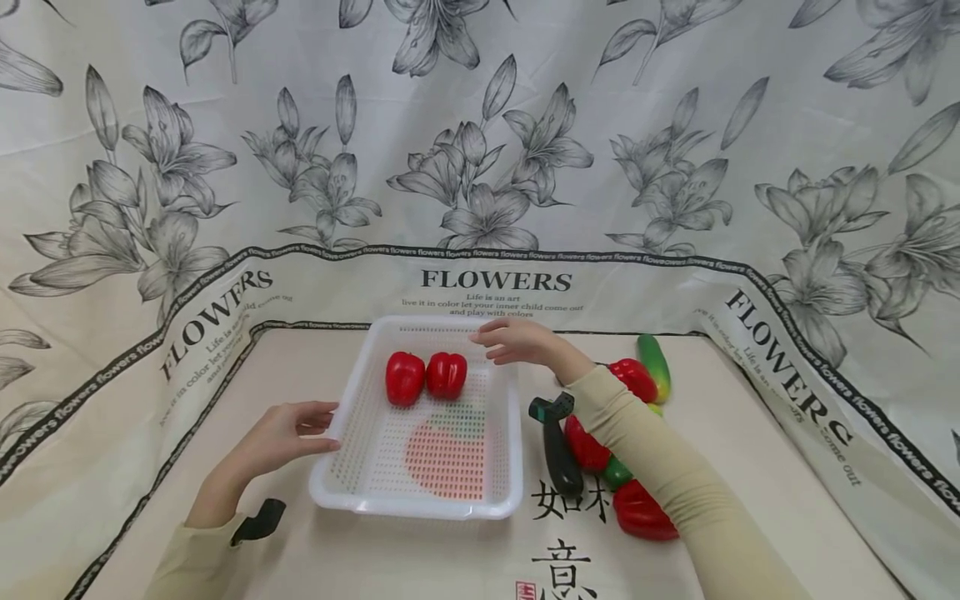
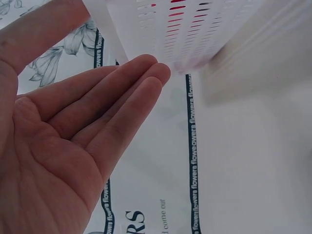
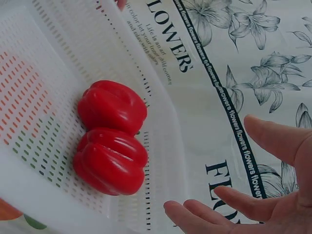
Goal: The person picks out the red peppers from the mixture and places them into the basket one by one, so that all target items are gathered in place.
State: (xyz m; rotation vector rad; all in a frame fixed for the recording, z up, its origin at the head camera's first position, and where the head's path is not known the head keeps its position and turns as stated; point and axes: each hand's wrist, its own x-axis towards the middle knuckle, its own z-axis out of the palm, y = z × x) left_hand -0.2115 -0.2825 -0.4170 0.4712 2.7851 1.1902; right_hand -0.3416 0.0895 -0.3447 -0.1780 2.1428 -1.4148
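white perforated plastic basket (image 1: 416,506) stands on the pale desk (image 1: 307,358), two glossy red bell peppers (image 1: 446,377) touching inside its far half. left hand (image 1: 281,442): grip slack, empty, at the basket's left wall, presumably for steadying. right hand (image 1: 517,340): grip empty, fingers loose, by the far right corner. red, green and dark vegetables (image 1: 558,458) lie rightward, presumably for easy reach.
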